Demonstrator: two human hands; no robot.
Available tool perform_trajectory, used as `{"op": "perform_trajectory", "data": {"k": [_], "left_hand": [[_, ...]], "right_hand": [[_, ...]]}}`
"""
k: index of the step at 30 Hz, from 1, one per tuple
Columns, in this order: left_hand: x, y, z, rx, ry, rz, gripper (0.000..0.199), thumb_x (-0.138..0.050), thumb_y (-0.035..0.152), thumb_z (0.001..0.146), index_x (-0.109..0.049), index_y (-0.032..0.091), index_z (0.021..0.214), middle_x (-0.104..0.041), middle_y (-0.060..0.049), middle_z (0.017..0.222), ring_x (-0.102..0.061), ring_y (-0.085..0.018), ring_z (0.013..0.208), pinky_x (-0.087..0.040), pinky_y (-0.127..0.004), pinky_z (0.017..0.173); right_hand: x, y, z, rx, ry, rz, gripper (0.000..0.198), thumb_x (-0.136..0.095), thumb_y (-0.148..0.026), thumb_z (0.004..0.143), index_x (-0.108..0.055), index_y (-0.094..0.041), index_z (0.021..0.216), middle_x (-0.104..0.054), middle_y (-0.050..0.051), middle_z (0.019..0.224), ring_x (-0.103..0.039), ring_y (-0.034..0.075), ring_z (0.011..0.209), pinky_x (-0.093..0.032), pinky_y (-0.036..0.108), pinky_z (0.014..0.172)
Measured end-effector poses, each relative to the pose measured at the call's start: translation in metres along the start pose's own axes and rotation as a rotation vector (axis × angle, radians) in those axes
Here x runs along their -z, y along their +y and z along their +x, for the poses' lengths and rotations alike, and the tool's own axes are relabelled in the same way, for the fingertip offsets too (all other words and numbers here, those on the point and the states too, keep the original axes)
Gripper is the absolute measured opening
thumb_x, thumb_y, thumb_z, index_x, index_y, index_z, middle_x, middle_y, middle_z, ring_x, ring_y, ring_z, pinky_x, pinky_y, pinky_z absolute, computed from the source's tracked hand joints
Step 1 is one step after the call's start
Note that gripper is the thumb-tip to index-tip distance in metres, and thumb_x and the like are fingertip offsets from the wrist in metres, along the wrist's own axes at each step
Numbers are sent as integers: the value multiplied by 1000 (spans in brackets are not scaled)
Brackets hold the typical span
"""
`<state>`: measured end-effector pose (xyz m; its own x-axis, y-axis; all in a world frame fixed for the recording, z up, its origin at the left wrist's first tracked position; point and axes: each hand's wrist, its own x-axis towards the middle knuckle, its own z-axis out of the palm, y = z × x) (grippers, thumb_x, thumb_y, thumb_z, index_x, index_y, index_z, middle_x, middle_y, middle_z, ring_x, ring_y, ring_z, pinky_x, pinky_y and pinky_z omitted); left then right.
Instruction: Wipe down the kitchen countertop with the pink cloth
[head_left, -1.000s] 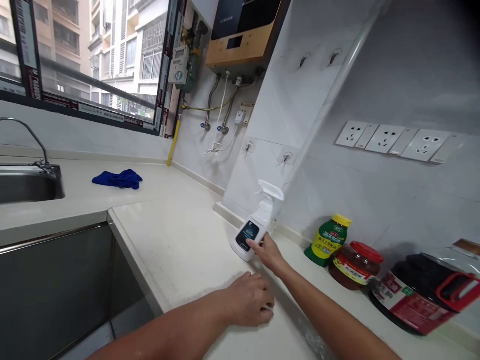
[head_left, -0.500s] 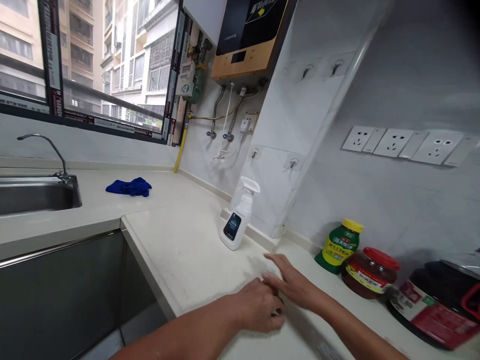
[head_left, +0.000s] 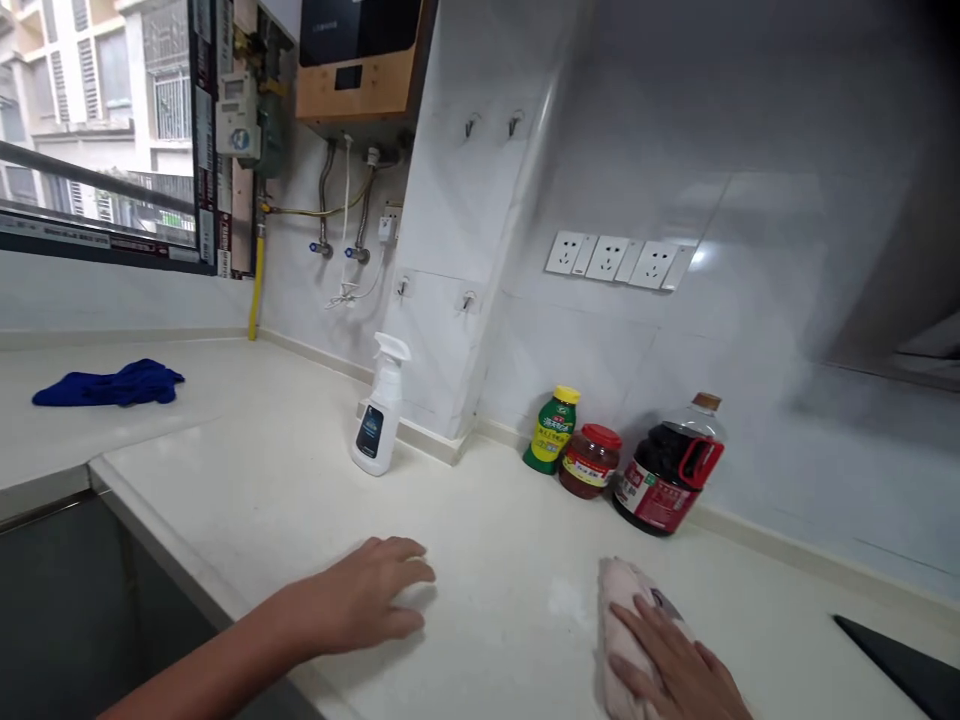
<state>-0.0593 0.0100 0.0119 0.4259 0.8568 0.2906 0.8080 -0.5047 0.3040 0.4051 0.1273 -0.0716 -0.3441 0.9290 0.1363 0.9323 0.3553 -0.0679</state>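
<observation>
My left hand (head_left: 371, 600) is held low over the pale countertop (head_left: 480, 560), its fingers bent and apart with nothing in them. At the lower right, a folded pale pink cloth (head_left: 621, 600) lies on the counter. My right hand (head_left: 679, 665) presses down on this cloth, fingers spread across its top and holding it. Beyond my left hand stands a white spray bottle (head_left: 377, 425) with a dark label, upright against the wall's base.
Along the wall stand a green bottle with a yellow cap (head_left: 553, 430), a red-lidded jar (head_left: 590, 462) and a large dark sauce jug (head_left: 667, 475). A blue cloth (head_left: 112, 385) lies at left. A black flat object (head_left: 900, 665) pokes in at right.
The view has turned right. My hands, close together before, are now apart: the left stays over the counter, the right is on the pink cloth, which has come into view.
</observation>
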Motion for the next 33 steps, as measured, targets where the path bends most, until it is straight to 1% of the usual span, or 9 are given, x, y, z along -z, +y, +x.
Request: {"op": "perform_trajectory", "data": {"k": [3,4,10,12,14,17,22,28,33], "left_hand": [[-4,-10,-32,23,183,56,33,-59,35,94,-67,30,125,-63,-9,139,-59,-28,128,-54,-41,103],[-9,-15,-38,38,245,70,31,-57,37,96,-69,30,123,-64,-9,138,-60,-27,128,-55,-40,101],[-42,-44,-46,182,516,170,40,-60,49,93,-67,35,130,-54,-8,151,-55,-32,134,-58,-43,98],[-43,-51,-45,217,521,174,41,-62,51,91,-68,36,129,-59,-7,146,-60,-30,128,-59,-41,97],[-41,-54,-45,249,489,166,42,-62,54,90,-70,36,127,-65,-5,140,-65,-28,123,-60,-38,95],[-35,-53,-45,312,456,149,45,-58,60,90,-72,34,124,-68,-3,134,-67,-26,119,-60,-34,95],[-30,-51,-42,367,421,111,47,-57,65,87,-76,32,115,-71,-3,130,-68,-28,118,-59,-36,98],[-28,-54,-34,392,398,83,56,-55,71,83,-78,27,109,-72,-7,127,-66,-32,120,-55,-43,104],[-26,-51,-33,410,329,109,58,-52,69,85,-76,25,114,-69,-8,132,-62,-32,126,-49,-45,109]], "right_hand": [[14,-38,52,-79,-22,-57,66,-36,-57,99,-41,-21,154,-24,11,162,-23,35,148,-30,62,116],[20,-59,69,-27,-37,-59,63,-35,-52,101,-42,-18,153,-25,12,161,-22,35,148,-28,61,116],[38,-199,118,526,-91,208,59,-52,-51,100,-43,-25,152,-25,8,162,-18,28,150,-14,54,122],[38,-222,122,717,-127,307,64,-55,-57,99,-39,-29,154,-24,4,163,-16,26,151,-9,50,124],[39,-222,129,755,-139,308,68,-54,-61,99,-35,-30,156,-25,1,163,-16,23,151,-9,44,124],[40,-181,144,539,-111,202,65,-49,-58,101,-35,-26,157,-24,3,163,-17,24,150,-12,43,124],[40,-49,129,178,-22,100,60,-37,-52,105,-40,-18,154,-26,10,162,-21,29,149,-17,49,122],[63,112,16,-109,50,-48,47,-40,-31,90,-70,-18,125,-51,13,146,-34,36,143,-29,54,117],[37,185,-105,-176,165,-92,54,-37,-43,84,-73,-19,118,-58,13,139,-43,36,137,-33,55,115]]}}
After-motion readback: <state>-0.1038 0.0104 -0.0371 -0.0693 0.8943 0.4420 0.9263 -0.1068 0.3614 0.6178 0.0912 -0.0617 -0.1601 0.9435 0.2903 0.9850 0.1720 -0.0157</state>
